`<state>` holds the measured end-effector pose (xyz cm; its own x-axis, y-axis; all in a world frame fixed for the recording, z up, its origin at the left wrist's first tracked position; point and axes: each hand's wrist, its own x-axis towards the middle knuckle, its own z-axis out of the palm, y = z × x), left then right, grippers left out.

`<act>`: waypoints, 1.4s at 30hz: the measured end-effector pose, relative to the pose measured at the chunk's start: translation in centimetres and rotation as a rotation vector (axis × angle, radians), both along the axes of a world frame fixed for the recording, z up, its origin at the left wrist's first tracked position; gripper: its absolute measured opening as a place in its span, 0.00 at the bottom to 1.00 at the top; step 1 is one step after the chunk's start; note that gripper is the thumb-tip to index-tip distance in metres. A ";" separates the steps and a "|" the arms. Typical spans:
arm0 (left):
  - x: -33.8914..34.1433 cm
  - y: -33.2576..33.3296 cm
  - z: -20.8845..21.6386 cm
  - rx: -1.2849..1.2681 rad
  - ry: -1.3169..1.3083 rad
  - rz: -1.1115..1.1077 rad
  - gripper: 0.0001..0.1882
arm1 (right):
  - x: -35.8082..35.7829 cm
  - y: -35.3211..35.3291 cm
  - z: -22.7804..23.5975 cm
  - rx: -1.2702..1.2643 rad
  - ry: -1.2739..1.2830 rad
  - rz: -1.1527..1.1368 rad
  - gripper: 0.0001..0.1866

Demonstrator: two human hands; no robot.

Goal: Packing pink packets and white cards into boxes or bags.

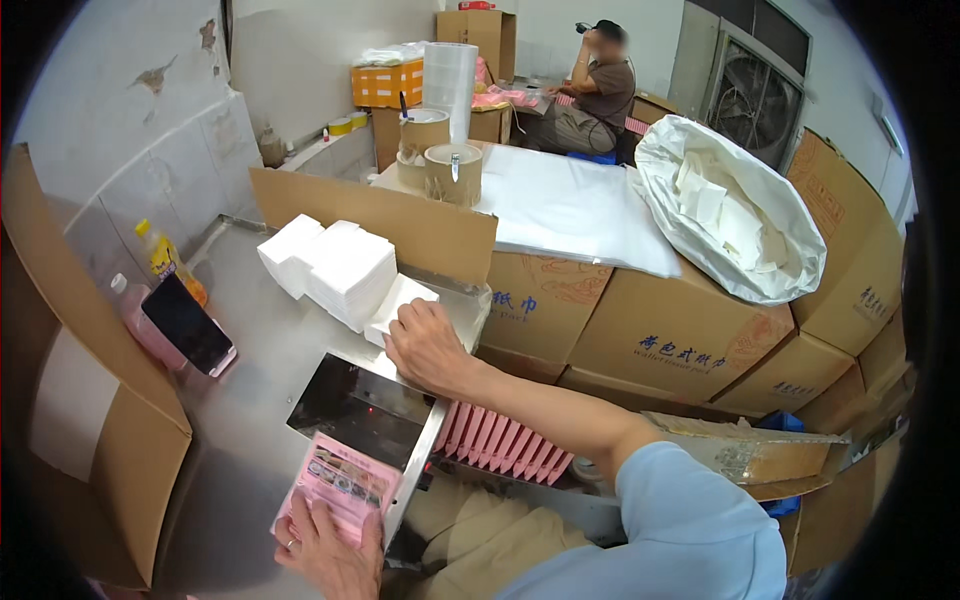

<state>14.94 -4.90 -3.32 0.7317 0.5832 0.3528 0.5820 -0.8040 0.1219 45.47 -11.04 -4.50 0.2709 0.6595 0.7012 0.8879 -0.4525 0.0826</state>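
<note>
At the near end of the steel table, my left hand (335,550) bends its fingers over a stack of pink printed plastic packets (345,475), the thumb along the right side. Whether the packets are filled cannot be made out. My right hand (428,345) reaches farther out, its fingers curled on the end of a low pile of folded white tissues (400,303). Taller stacks of the same tissues (350,265) stand just left of it. Between my hands lies a dark, shiny rectangular plate (362,408) set in the table, partly overlapped by the packets.
A phone (188,325) leans on bottles at the left, near an open cardboard box (90,430). Pink packs (505,445) stand in a row below the table's right edge. Beyond are cartons (680,340), tape rolls (453,175) and a white sack (730,210). A person (600,90) sits behind.
</note>
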 end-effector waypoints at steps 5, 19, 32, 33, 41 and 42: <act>0.2 0.0 1.0 0.079 0.046 -0.051 0.25 | 1.4 0.1 -0.4 0.113 0.100 0.052 0.09; 0.6 0.8 -1.1 -0.014 -0.178 -0.126 0.27 | 2.4 0.0 -1.1 0.154 0.113 0.144 0.07; -0.1 0.6 -1.0 -0.164 -0.154 -0.232 0.21 | -0.2 -0.4 0.2 0.158 0.172 0.174 0.21; -0.3 0.8 -0.6 -0.265 -0.143 -0.319 0.21 | -2.6 0.0 1.1 0.194 0.227 0.335 0.20; -2.3 1.0 1.2 -0.298 -0.098 -0.137 0.45 | -16.7 0.2 -0.5 -0.123 0.090 0.744 0.19; -0.9 0.3 1.2 -0.313 -0.227 -0.175 0.42 | -15.4 2.3 -0.7 -0.291 0.177 0.694 0.15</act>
